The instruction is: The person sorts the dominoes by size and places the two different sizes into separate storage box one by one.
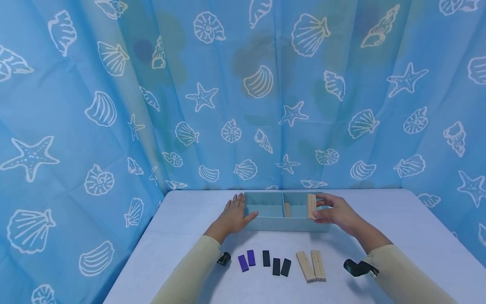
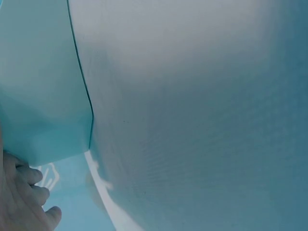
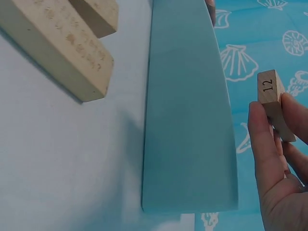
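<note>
My right hand pinches a wooden block over the right end of a teal divided box. In the right wrist view the wooden block shows the number 12 on its end, between thumb and fingers. My left hand rests against the box's left end, its fingers extended; the left wrist view shows several of its fingertips beside the teal wall. Another wooden block stands in the right compartment, close to the divider.
In front of the box lie two purple blocks, three black blocks and two wooden blocks on the white table. A blue shell-patterned curtain hangs behind and at both sides.
</note>
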Motion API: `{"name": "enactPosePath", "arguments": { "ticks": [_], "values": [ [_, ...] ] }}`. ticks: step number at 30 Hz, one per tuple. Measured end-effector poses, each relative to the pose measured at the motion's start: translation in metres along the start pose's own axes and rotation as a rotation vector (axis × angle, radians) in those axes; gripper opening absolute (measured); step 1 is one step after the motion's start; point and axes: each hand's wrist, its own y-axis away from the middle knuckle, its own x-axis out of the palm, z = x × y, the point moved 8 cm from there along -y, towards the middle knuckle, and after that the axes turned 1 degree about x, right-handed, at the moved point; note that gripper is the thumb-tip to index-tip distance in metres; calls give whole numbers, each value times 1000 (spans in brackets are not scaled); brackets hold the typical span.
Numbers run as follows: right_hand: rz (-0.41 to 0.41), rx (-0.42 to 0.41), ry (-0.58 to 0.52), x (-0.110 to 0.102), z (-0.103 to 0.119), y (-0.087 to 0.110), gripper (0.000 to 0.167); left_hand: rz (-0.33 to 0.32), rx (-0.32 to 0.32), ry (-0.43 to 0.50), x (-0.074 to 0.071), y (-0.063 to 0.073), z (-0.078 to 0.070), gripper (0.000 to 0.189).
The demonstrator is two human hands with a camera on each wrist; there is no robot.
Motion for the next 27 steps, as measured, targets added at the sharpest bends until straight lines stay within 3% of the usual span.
{"name": "enactPosePath", "arguments": {
  "ticks": [13,23,27],
  "values": [
    [-60,64,100,6,0,-20,71,2,1,-50,-2,-1,-1,96],
    [-49,71,170,7,-9,-36,63,18,-24,-6,-1,-2,0,100],
    [-45,110,178,9,-13,-41,62,17,-30,-7,0,-2,0,100]
  ]
}}
